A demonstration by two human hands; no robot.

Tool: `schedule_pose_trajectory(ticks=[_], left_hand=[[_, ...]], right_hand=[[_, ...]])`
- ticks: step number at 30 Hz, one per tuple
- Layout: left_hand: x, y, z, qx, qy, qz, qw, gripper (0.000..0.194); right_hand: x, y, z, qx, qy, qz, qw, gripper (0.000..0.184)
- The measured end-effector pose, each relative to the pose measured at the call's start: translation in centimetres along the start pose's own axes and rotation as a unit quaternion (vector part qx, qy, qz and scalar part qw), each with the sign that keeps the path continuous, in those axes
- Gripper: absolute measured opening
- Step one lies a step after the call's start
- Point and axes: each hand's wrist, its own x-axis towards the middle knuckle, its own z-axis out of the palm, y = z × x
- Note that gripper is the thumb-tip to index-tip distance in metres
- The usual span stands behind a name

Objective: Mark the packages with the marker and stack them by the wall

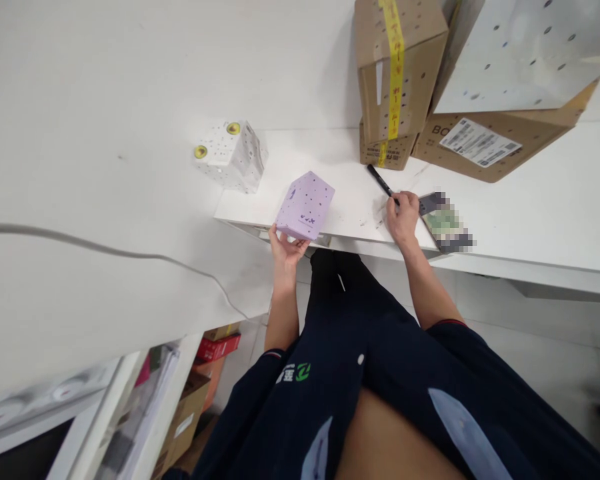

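My left hand (286,251) grips the lower edge of a lilac box (307,203) with dark speckles and small printing. The box is tilted up at the front edge of a narrow white table (350,200). On the tabletop, my right hand (404,217) has its fingers closed on the near end of a black marker pen (380,180), which points away to the upper left. Just right of that hand lies a flat dark item with a blurred picture (445,220); its kind cannot be made out.
A white speckled box with yellow round stickers (235,157) stands left of the lilac box. Taped cardboard boxes (397,73) are stacked at the back, beside a larger labelled carton (505,143) under a pale speckled package (525,53). A grey cable (130,252) runs along the left.
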Motion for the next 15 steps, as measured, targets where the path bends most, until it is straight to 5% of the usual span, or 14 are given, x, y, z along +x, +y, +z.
schedule_pose_trajectory(ticks=[15], left_hand=[[-1.9,-1.1,1.4,-0.14,0.016,-0.085,0.986,0.046]], right_hand=[[0.1,0.3,0.2,-0.005,0.008,-0.011,1.0,0.034]])
